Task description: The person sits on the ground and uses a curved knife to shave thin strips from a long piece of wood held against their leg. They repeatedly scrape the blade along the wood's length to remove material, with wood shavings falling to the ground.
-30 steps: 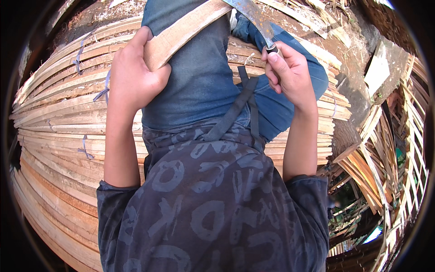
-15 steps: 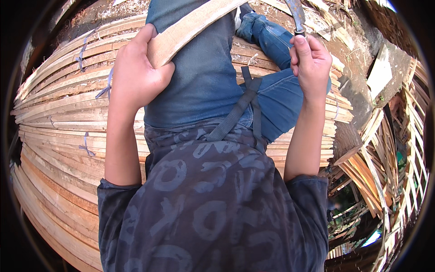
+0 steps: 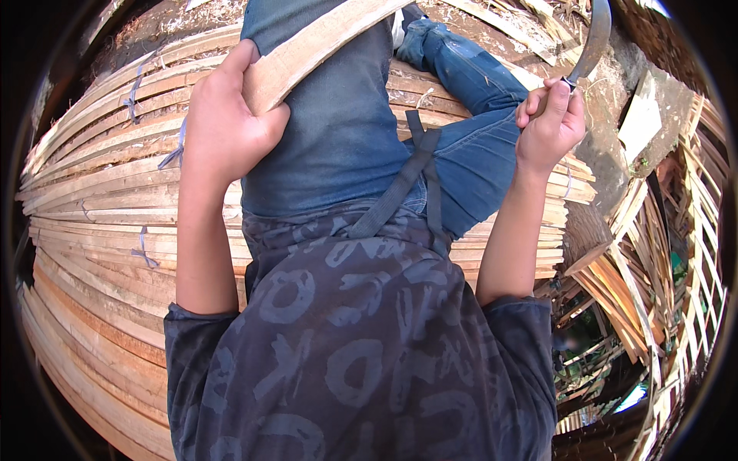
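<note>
My left hand [image 3: 229,123] is closed round the near end of a pale wooden strip [image 3: 323,48], thumb and fingers on its two edges. The strip slants up to the right across my left thigh in blue jeans [image 3: 315,146], and its far end runs out at the top of the view. My right hand [image 3: 550,123] grips the handle of a sickle-like knife [image 3: 593,48], mostly hidden in the fist. The curved steel blade points up and away, to the right of the strip and apart from it.
Bundles of long wooden strips [image 3: 100,261], tied with bluish cord [image 3: 141,247], spread beneath me and to both sides. A cut log [image 3: 588,238] and a stone block [image 3: 661,115] stand at the right. Beyond them lie thin slats [image 3: 615,300]. Shavings litter the soil [image 3: 181,27] at the top.
My right hand has moved to the right and slightly nearer with the knife, and more of the curved blade shows. The left hand keeps its hold on the strip, almost unmoved.
</note>
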The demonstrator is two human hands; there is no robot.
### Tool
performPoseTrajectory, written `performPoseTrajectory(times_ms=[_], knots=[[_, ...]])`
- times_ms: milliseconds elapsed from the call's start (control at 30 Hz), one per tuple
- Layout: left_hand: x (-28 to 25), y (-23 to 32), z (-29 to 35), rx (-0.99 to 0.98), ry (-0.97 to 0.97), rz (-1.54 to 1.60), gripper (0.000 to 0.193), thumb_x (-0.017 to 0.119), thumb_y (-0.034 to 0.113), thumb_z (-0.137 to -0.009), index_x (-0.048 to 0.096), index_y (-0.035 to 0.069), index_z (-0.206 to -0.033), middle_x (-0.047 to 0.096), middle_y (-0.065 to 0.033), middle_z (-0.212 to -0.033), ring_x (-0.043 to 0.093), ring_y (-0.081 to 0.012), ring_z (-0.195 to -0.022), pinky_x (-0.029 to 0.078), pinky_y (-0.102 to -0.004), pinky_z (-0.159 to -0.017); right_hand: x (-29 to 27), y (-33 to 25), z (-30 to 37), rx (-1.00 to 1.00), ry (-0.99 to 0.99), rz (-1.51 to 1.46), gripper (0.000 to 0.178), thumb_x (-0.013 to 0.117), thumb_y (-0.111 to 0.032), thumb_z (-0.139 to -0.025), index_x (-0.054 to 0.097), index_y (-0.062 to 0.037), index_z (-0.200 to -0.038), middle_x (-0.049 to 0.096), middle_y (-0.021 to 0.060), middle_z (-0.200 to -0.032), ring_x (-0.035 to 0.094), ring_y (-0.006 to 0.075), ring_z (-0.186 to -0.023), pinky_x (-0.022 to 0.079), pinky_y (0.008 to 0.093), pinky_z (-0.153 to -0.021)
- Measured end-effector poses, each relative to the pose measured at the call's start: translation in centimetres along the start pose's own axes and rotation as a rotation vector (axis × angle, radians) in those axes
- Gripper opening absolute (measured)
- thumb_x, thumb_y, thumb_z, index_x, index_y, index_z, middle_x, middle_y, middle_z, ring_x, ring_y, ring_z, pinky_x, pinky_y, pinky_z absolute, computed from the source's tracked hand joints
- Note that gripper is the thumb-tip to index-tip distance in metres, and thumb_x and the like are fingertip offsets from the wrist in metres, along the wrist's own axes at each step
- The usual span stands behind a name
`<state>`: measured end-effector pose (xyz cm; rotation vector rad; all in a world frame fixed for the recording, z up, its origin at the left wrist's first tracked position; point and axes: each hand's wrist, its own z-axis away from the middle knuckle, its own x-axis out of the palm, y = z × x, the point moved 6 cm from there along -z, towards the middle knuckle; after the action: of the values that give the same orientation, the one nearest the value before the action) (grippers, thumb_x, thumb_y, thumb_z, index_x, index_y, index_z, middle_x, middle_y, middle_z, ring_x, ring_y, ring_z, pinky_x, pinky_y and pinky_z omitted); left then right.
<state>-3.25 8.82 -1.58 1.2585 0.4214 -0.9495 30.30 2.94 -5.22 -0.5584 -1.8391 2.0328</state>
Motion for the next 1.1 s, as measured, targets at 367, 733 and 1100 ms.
performPoseTrajectory(times_ms=[367, 733, 1100], knots=[[0.0, 0.2, -0.2, 0.014, 0.001, -0.038, 0.03, 0.06, 0.013, -0.061, 0.049, 0.0, -0.085, 0.055, -0.0243, -0.07, 0.055, -0.0447, -0.068, 0.047, -0.043, -0.065, 7.2, 1.0, 3.6, 0.276, -0.6, 0.142, 0.019, 0.071, -0.019, -0.089, 0.065, -0.0009, -0.094, 0.054, -0.0057, -0.071, 0.045, 0.002, -0.065, 0.038, 0.0204, -0.056], [0.4, 0.8, -0.3, 0.003, 0.001, -0.019, 0.033, 0.061, 0.014, -0.06, 0.05, -0.001, -0.088, 0.054, -0.0243, -0.07, 0.056, -0.045, -0.069, 0.047, -0.044, -0.065, 2.3, 0.4, -1.6, 0.109, -0.281, 0.215, 0.027, 0.07, -0.025, -0.091, 0.063, -0.0027, -0.078, 0.05, -0.0062, -0.057, 0.04, -0.0005, -0.05, 0.029, 0.0177, -0.045], [0.0, 0.1, -0.3, 0.003, 0.001, 0.016, 0.033, 0.061, 0.013, -0.06, 0.049, -0.002, -0.087, 0.054, -0.025, -0.07, 0.054, -0.0448, -0.069, 0.046, -0.0434, -0.066, -1.4, -0.4, -1.2, 0.01, 0.063, 0.014, 0.02, 0.061, -0.018, -0.096, 0.057, -0.0008, -0.087, 0.05, -0.0001, -0.059, 0.042, 0.0046, -0.044, 0.031, 0.0188, -0.038]])
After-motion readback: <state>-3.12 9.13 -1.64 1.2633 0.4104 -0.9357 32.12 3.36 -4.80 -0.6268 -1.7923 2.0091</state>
